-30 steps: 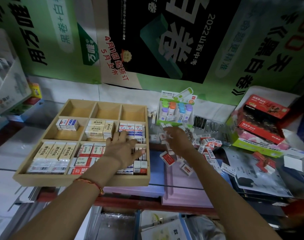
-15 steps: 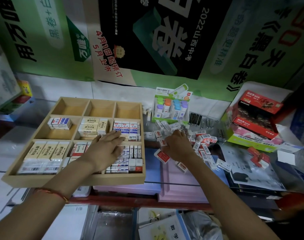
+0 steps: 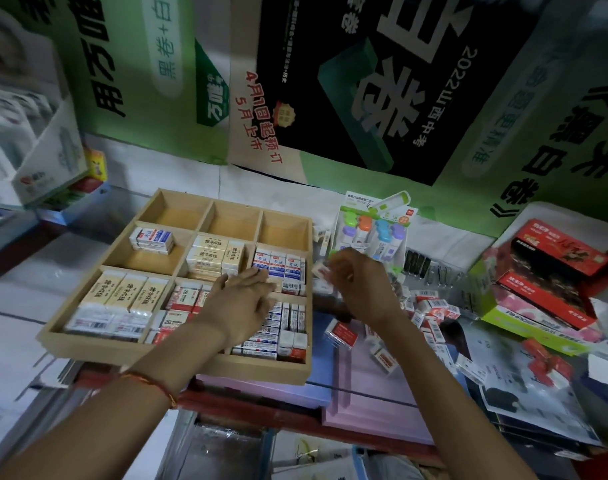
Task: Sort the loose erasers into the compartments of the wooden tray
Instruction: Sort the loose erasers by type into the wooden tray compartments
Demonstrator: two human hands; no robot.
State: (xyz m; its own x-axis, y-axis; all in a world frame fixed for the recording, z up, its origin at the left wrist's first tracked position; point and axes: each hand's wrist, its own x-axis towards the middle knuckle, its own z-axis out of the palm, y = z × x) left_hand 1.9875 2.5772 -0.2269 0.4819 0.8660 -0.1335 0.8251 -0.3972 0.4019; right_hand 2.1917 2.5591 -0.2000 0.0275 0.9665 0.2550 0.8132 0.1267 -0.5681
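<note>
Fingers (image 3: pixel 257 277) of the left hand (image 3: pixel 238 304) lie straight and flat on the blue-and-white erasers (image 3: pixel 281 266) in the wooden tray (image 3: pixel 261 370), in the middle of the frame. The right hand (image 3: pixel 364 289) has curled, blurry fingers just past the tray's right edge. I cannot tell if they hold an eraser. The loose erasers (image 3: pixel 430 310) lie in a heap at the right. My worry is that this box looks full, so one more eraser could pop out or land with the wrong kind.
</note>
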